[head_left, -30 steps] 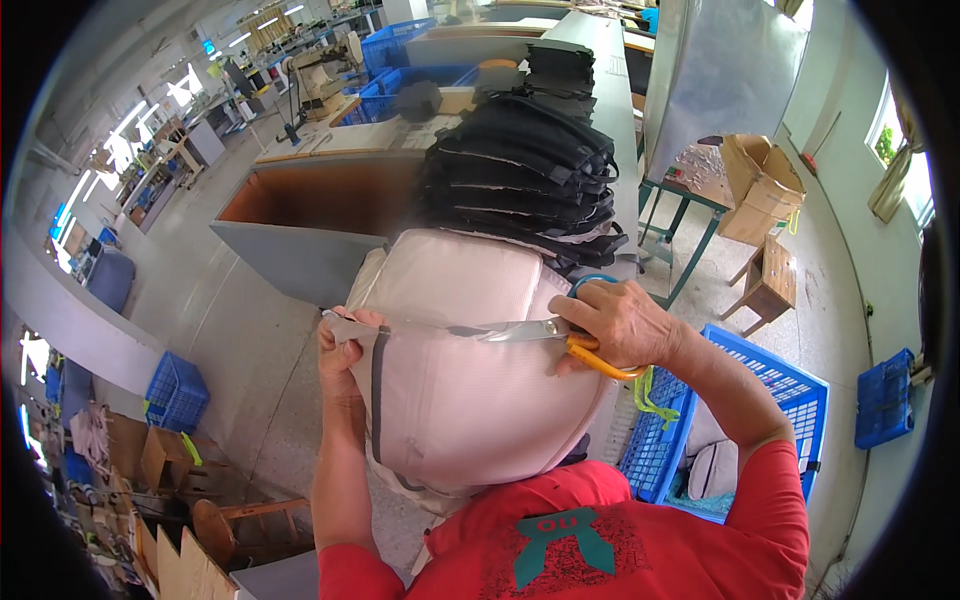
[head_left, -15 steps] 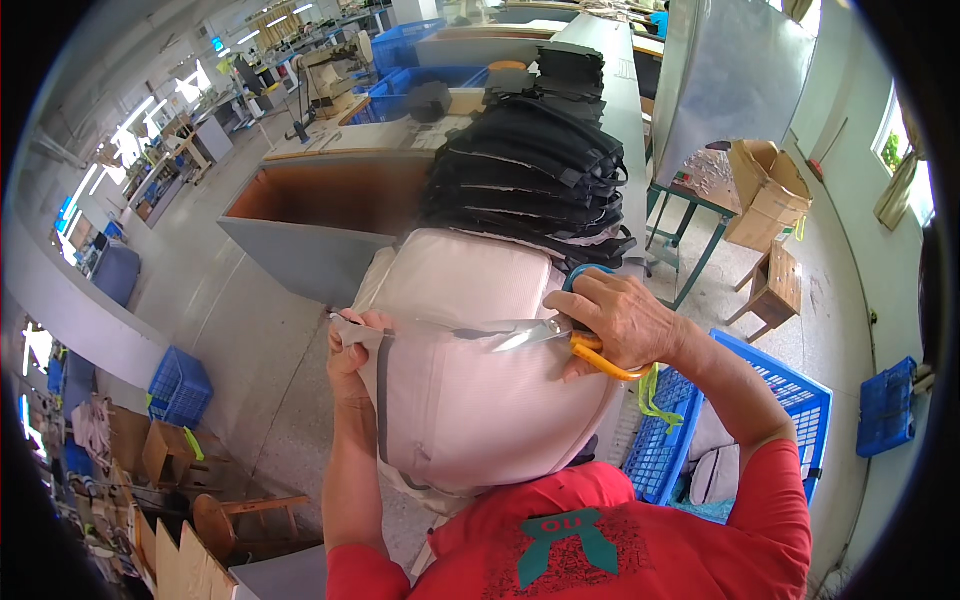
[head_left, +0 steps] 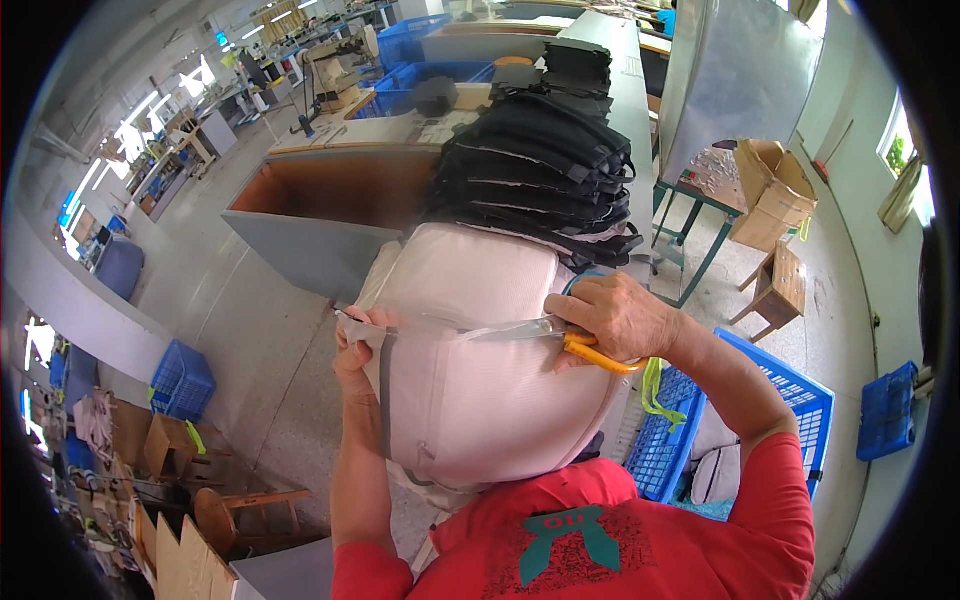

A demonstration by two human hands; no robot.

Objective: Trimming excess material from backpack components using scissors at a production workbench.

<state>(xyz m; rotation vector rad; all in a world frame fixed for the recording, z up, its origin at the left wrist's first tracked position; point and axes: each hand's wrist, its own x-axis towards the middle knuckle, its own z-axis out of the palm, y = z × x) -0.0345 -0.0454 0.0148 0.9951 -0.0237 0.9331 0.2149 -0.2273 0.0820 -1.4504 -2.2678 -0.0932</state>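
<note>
A pale pink fabric bag [head_left: 500,400] with a grey zip strip lies in front of me, against my red shirt. My left hand [head_left: 357,345] pinches a light flap of fabric [head_left: 362,330] at the bag's left edge. In my right hand [head_left: 622,318] is a pair of scissors [head_left: 598,355] with an orange handle loop; a little blue shows at the other loop, mostly behind the fingers. Their metal blades point left across the top of the bag, towards the left hand. Whether the blades touch the fabric I cannot tell.
Beyond the bag, black fabric pieces [head_left: 530,170] are stacked on a long table [head_left: 625,100]. A grey bin [head_left: 310,235] stands to the left. At the right are a blue crate [head_left: 815,420] holding fabric, a wooden stool [head_left: 778,285] and a cardboard box [head_left: 775,195].
The scissors' blades look closer together and reach slightly further left. My left hand keeps its pinch on the flap. The whole view has shifted a little.
</note>
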